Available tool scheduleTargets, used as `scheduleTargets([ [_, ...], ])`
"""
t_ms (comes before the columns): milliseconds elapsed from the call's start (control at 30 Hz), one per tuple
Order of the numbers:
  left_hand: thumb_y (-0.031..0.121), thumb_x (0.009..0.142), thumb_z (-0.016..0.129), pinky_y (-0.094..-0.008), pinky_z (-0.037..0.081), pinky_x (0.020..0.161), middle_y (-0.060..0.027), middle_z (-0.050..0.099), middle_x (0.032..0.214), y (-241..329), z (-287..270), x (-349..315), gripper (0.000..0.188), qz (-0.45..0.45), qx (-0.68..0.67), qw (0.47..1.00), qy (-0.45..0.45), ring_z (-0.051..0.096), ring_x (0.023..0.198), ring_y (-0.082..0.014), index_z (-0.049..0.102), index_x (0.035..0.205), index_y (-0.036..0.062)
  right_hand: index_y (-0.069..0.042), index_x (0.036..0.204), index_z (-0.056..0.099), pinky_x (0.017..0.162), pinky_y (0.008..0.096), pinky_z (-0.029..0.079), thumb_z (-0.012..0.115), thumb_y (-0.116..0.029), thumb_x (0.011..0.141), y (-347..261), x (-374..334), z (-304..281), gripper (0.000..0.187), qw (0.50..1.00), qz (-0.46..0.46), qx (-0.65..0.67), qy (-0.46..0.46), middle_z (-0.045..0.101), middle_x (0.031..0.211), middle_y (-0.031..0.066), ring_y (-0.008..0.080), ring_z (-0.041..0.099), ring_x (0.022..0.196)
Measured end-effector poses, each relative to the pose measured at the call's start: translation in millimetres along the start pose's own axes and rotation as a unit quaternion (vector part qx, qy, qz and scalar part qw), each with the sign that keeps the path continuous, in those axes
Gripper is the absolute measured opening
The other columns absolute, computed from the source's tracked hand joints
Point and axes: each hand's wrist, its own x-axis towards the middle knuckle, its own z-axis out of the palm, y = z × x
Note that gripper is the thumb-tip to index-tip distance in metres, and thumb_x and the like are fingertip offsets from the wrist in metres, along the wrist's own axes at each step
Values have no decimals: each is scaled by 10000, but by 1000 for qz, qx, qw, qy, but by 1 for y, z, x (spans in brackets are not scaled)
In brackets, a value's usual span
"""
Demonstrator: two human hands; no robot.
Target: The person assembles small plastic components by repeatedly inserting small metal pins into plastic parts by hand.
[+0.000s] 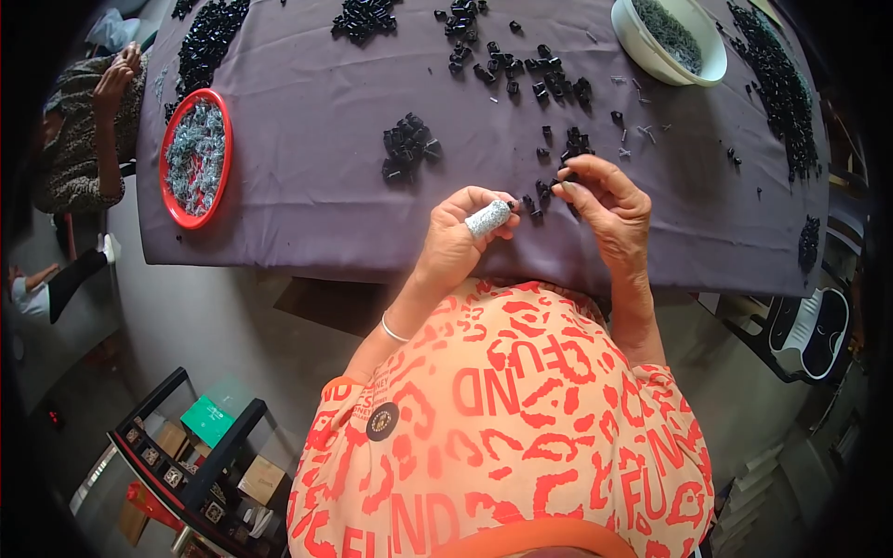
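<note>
My left hand is over the near edge of the cloth, closed in a pinch on a small black plastic part. A silvery speckled wrap covers one of its digits. To its right, my right hand has thumb and forefinger nearly together, beside several loose black parts. What its fingertips hold, if anything, is too small to make out. Just beyond that hand lies a small cluster of black parts. A separate pile of black parts sits left of my hands.
A purple-grey cloth covers the table. At left stands a red tray of clear small pieces; at far right, a white bowl of grey pins. Long heaps of black parts line both sides. Another person sits at left.
</note>
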Motion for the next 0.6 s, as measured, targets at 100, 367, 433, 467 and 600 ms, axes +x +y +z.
scheduleTargets([
  [100, 166, 871, 668, -310, 527, 777, -107, 639, 1064, 1, 0, -1, 214, 0, -8, 1000, 1, 641, 896, -182, 597, 1018, 28, 14, 1063, 633, 796, 259, 547, 610, 47, 861, -6, -4, -4, 206, 992, 72, 94, -31, 664, 894, 72, 140, 638, 806],
  [367, 64, 893, 616, -268, 509, 720, -92, 647, 971, 5, 7, 1, 99, 4, -11, 1000, 15, 628, 830, -152, 597, 976, 16, 27, 1082, 614, 622, 265, 478, 590, -16, 894, 5, -10, -19, 194, 964, 83, 248, -40, 650, 842, 86, 117, 590, 675],
  [433, 66, 892, 618, -267, 507, 718, -91, 648, 960, 7, 10, 1, 102, 7, -6, 1000, 15, 626, 822, -149, 598, 978, 16, 29, 1088, 607, 627, 273, 477, 578, -27, 904, 3, -11, -20, 195, 962, 97, 253, -39, 643, 832, 84, 118, 586, 676],
  [467, 70, 893, 619, -267, 504, 715, -89, 649, 948, 10, 14, 2, 105, 12, -3, 1000, 12, 623, 814, -146, 598, 980, 15, 32, 1094, 599, 633, 280, 476, 566, -38, 914, 2, -12, -20, 196, 959, 110, 257, -36, 636, 822, 83, 120, 582, 677],
  [600, 88, 896, 624, -263, 496, 705, -80, 646, 916, 16, 27, 4, 121, 10, 3, 1000, 9, 613, 798, -133, 598, 981, 7, 31, 1090, 597, 630, 284, 473, 556, -48, 922, 1, -13, -19, 191, 950, 128, 283, -40, 637, 827, 87, 124, 584, 682],
])
